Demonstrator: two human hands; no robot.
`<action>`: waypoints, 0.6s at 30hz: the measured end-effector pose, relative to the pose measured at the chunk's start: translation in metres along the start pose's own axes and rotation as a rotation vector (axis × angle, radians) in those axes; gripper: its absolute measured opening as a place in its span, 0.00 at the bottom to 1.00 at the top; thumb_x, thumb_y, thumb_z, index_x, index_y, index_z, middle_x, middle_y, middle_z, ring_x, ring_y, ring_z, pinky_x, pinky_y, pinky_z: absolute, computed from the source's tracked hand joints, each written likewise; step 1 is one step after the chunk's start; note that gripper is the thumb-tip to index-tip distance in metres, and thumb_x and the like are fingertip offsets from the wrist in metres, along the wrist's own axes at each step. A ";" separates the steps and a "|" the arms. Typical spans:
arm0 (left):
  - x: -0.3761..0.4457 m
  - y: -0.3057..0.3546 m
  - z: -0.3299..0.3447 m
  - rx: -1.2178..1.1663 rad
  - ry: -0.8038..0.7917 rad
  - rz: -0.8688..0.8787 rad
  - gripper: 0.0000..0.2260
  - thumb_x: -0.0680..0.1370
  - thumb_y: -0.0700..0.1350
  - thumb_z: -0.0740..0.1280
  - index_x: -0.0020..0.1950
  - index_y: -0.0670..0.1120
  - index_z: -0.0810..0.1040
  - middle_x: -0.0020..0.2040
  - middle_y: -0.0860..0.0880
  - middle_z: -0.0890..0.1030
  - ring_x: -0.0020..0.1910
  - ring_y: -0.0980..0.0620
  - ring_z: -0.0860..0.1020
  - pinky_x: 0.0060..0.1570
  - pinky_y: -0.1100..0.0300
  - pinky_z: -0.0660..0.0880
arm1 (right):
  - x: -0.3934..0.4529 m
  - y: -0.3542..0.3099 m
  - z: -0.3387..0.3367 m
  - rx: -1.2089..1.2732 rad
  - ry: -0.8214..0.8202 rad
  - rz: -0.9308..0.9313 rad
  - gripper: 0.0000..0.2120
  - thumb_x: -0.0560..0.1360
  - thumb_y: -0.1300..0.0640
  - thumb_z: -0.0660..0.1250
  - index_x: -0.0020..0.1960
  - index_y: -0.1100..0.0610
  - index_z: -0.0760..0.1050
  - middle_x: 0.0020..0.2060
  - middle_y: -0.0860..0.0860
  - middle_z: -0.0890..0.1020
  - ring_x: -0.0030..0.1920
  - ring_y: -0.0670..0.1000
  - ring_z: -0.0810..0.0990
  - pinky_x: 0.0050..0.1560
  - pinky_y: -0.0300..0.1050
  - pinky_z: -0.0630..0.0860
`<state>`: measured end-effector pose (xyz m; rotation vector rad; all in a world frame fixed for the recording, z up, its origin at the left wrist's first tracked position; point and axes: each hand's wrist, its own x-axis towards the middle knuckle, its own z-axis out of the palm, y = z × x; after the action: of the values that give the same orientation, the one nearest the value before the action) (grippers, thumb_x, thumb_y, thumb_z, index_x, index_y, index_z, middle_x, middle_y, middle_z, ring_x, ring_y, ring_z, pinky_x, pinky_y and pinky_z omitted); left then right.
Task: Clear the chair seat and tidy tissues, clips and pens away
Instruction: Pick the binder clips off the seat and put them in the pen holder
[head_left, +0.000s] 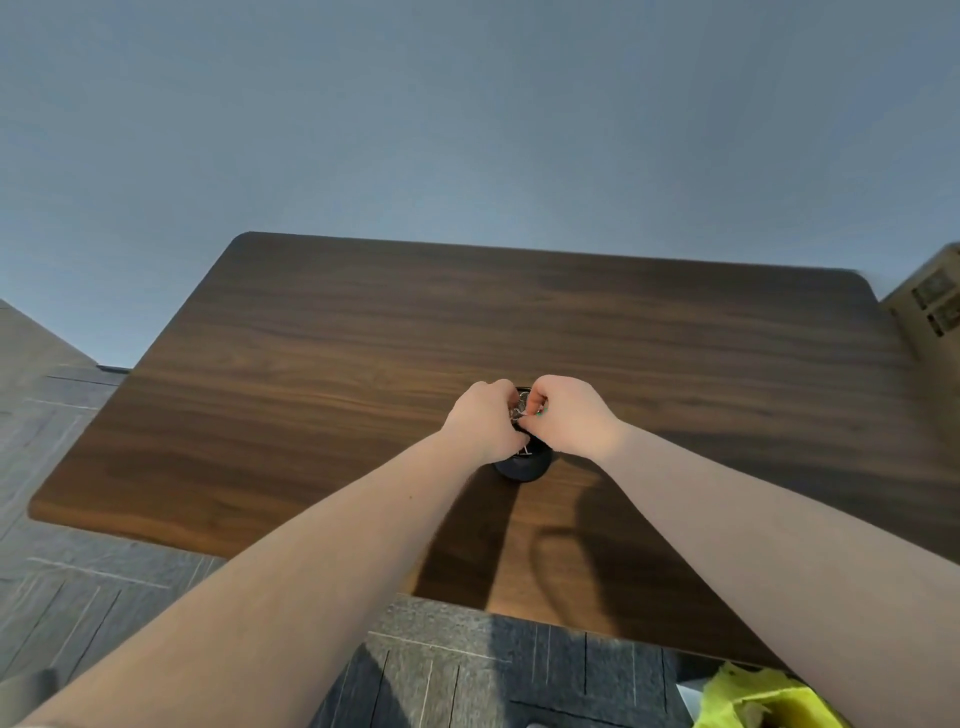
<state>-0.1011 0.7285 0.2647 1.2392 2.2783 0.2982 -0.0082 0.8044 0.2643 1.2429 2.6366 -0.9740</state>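
A small round black pot (523, 466) stands on the dark wooden table (322, 364), right of its middle. Both my hands are closed together over the pot's mouth. My left hand (485, 423) cups a bunch of silver binder clips (521, 405), and my right hand (563, 418) pinches at the same clips with its fingertips. A speck of green shows between the fingers. Most of the pot's opening is hidden by my hands. The chair seat is out of view.
A yellow-green crumpled thing (753, 699) lies at the bottom right below the table's near edge. A cardboard box (930, 301) stands past the table's right end. Grey patterned floor (104, 597) lies left and in front.
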 end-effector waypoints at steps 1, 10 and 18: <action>0.000 0.000 0.001 -0.010 0.009 0.003 0.19 0.71 0.45 0.69 0.61 0.44 0.73 0.58 0.43 0.76 0.55 0.43 0.76 0.45 0.56 0.71 | 0.000 0.000 0.000 0.006 -0.003 -0.001 0.04 0.74 0.58 0.67 0.47 0.57 0.75 0.50 0.55 0.81 0.47 0.54 0.76 0.48 0.46 0.75; -0.008 0.001 0.004 -0.041 0.043 0.003 0.22 0.71 0.45 0.72 0.64 0.46 0.72 0.60 0.45 0.75 0.56 0.46 0.76 0.47 0.60 0.70 | -0.004 0.006 0.001 0.039 0.021 -0.042 0.19 0.72 0.58 0.71 0.62 0.55 0.73 0.59 0.55 0.77 0.55 0.55 0.78 0.52 0.43 0.74; -0.030 -0.013 -0.004 -0.021 0.084 -0.038 0.20 0.72 0.47 0.70 0.63 0.47 0.71 0.60 0.45 0.74 0.59 0.43 0.75 0.53 0.53 0.74 | -0.021 -0.002 -0.001 -0.082 0.102 -0.138 0.17 0.75 0.57 0.67 0.63 0.54 0.72 0.60 0.55 0.75 0.52 0.55 0.78 0.49 0.45 0.77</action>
<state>-0.0998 0.6963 0.2729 1.1915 2.3610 0.3660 0.0043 0.7904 0.2729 1.1363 2.8421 -0.8306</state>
